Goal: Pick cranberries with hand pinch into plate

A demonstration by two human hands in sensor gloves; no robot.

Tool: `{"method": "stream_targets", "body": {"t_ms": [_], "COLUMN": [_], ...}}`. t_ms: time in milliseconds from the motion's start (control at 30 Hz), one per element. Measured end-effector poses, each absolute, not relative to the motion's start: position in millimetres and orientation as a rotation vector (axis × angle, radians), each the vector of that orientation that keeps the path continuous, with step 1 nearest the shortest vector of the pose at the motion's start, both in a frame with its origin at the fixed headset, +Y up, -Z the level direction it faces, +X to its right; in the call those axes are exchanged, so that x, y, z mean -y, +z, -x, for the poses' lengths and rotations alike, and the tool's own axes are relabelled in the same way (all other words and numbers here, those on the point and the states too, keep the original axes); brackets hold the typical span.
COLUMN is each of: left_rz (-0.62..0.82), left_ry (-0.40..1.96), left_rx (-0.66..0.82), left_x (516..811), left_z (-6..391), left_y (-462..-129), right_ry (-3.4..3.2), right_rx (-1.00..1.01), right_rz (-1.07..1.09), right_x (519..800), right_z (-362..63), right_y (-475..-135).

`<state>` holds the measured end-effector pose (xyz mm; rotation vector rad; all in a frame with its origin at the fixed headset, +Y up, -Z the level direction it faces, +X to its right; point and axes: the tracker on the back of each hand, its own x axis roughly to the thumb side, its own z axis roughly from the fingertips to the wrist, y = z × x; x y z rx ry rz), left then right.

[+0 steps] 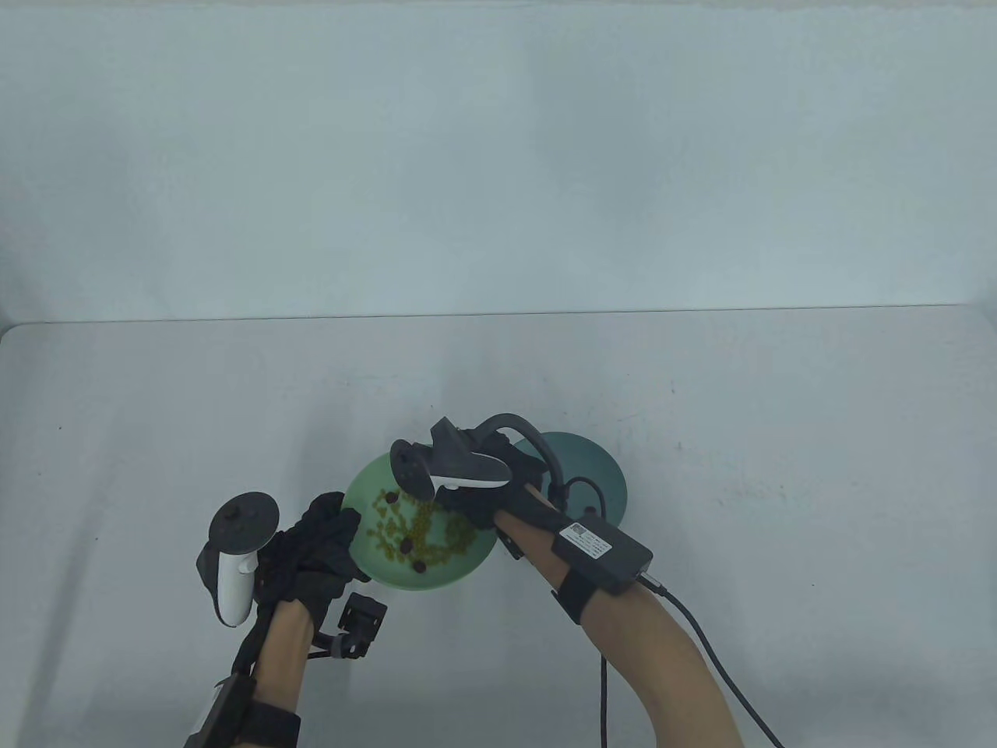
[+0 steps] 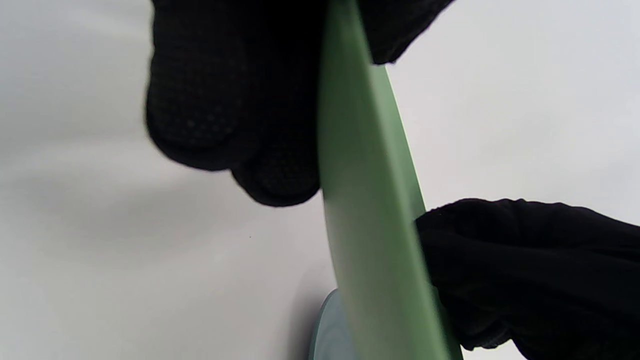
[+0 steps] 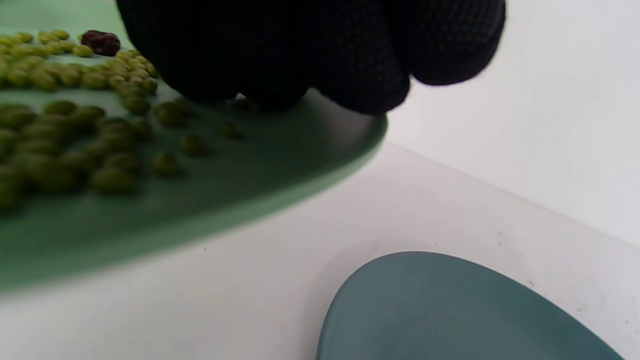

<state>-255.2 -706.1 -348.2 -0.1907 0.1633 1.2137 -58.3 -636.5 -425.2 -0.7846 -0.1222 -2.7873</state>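
We see the left hand gripping the 9 o'clock rim of the light green plate, lifted clear of the bench. Its grip is clamped on that rim. The right hand reaches in from 3 o'clock, fingers bunched together over green beans and dark cranberries; whether they hold one we cannot tell. A teal plate lies at 2 o'clock.

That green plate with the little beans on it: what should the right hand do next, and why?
Probably close its fingertips on one dark cranberry. The right hand is already down among the green beans on the light green plate, which the left hand grips at the rim, and the dark teal plate beside it shows no fruit yet.
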Motion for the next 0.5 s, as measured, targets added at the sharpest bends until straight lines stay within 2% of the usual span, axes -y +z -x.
{"method": "stream_targets", "body": {"t_ms": [333,500], "left_rz": [0.218,0.217], "left_ry": [1.237,1.202], "left_rx": [-0.157,-0.163], "left_x": [708,710], "left_z": [255,254], "left_y": [-348,-349], "right_ry": [-2.819,-2.843], "right_rx": [0.136,0.1], "right_rz": [0.801,0.806], "right_x": [635,623], "right_z": [56,50], "right_y": [-428,-427]}}
